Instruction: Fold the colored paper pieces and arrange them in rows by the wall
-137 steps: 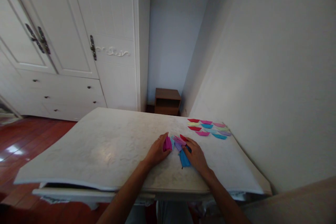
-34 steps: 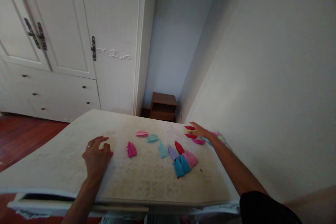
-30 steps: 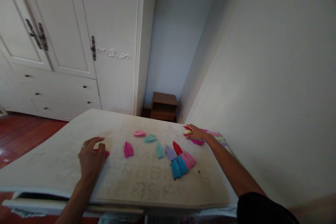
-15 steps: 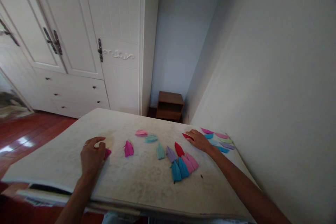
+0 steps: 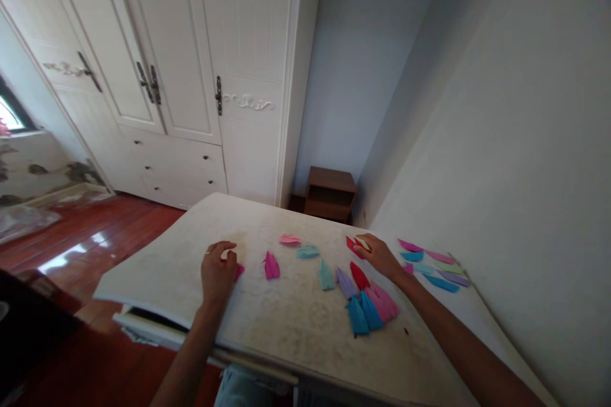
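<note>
My left hand (image 5: 218, 270) rests near the left part of the table, fingers curved with a gap between thumb and index finger. Under its thumb side lies a magenta-red folded paper piece (image 5: 239, 271), partly hidden. At the right, my right hand (image 5: 377, 254) is closed on a red folded paper plane (image 5: 352, 244); a pale yellow-green piece (image 5: 363, 243) shows at its fingertips. Nearest to that hand lie another red paper plane (image 5: 359, 275), a lilac one (image 5: 345, 283), two blue ones (image 5: 358, 316) and pink ones (image 5: 382, 302).
Between my hands lie magenta (image 5: 272, 266), pink (image 5: 289, 240) and mint (image 5: 326, 275) paper planes. Several more, including a blue one (image 5: 442, 283), lie near the right wall. A white wardrobe (image 5: 252, 140) and brown nightstand (image 5: 330, 178) stand beyond the table (image 5: 286, 337).
The view has turned left. My right hand has shifted left relative to the planes, moving the red one; a pale yellow-green piece now shows at its fingers. My left hand stays put.
</note>
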### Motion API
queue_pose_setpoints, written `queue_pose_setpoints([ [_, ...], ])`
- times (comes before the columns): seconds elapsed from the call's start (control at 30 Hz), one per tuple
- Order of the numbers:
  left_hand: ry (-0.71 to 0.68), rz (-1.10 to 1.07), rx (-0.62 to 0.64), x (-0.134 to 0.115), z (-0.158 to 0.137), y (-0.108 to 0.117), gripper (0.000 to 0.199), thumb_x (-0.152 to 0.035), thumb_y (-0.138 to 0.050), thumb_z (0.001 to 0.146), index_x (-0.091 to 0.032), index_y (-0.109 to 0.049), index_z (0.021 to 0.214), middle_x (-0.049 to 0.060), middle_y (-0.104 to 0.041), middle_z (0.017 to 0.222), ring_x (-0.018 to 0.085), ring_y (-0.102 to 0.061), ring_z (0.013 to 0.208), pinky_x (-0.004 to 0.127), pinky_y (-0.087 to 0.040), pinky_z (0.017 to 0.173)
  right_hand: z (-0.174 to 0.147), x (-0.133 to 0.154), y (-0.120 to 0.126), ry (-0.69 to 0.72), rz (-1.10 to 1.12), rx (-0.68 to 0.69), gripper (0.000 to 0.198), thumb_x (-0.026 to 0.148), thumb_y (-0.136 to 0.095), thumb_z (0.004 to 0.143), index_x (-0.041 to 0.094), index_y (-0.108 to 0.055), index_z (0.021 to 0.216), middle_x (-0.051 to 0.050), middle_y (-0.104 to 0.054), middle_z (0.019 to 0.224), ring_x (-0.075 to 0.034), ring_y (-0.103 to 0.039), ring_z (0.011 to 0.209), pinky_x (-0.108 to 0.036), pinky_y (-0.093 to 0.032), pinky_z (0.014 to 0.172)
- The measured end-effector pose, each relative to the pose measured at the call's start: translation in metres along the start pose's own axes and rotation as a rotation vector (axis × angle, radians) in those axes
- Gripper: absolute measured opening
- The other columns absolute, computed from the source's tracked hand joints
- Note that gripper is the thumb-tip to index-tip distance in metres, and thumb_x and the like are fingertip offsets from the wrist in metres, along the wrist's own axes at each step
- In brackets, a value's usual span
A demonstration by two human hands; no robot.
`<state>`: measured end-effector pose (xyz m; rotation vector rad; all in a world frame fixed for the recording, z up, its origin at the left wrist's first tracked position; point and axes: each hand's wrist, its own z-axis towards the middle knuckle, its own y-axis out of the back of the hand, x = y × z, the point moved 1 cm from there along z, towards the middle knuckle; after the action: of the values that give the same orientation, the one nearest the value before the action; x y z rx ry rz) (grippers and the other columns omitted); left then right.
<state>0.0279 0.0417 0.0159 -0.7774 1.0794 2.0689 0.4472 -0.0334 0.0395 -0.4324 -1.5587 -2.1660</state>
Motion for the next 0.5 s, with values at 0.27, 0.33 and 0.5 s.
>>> queue_pose_setpoints([
  [0.27,-0.068,-0.067,-0.021,0.002,-0.003,-0.002,0.022,-0.015,-0.045,0.076,-0.019,-0.065,0.084,0.007,-0.065,0.095,0.021,-0.062,0.091,0.034,-0.049,0.085,0.041,0.114,-0.050,-0.020,0.379,-0.041,0.036,0.045,-0.059,0.081,0.018,-0.066,0.102,-0.008,-0.070,0.102,-0.023,-0.063,0.090,-0.033,-0.049,0.081],
  [0.33,-0.063,-0.082,-0.016,0.003,-0.004,-0.003,0.022,-0.015,-0.046,0.076,-0.019,-0.065,0.084,0.006,-0.065,0.095,0.021,-0.062,0.090,0.034,-0.049,0.084,0.049,0.146,-0.073,-0.016,0.500,0.034,0.035,0.044,-0.060,0.079,0.017,-0.065,0.100,-0.007,-0.070,0.094,-0.020,-0.064,0.081,-0.029,-0.051,0.069],
  [0.5,-0.078,-0.096,0.011,0.006,-0.006,-0.007,0.019,-0.018,-0.048,0.075,-0.019,-0.065,0.083,0.005,-0.065,0.090,0.021,-0.062,0.087,0.033,-0.049,0.081,0.066,0.193,-0.119,-0.123,0.730,0.229,0.035,0.043,-0.058,0.078,0.015,-0.061,0.099,-0.003,-0.068,0.076,-0.014,-0.061,0.057,-0.020,-0.044,0.044],
])
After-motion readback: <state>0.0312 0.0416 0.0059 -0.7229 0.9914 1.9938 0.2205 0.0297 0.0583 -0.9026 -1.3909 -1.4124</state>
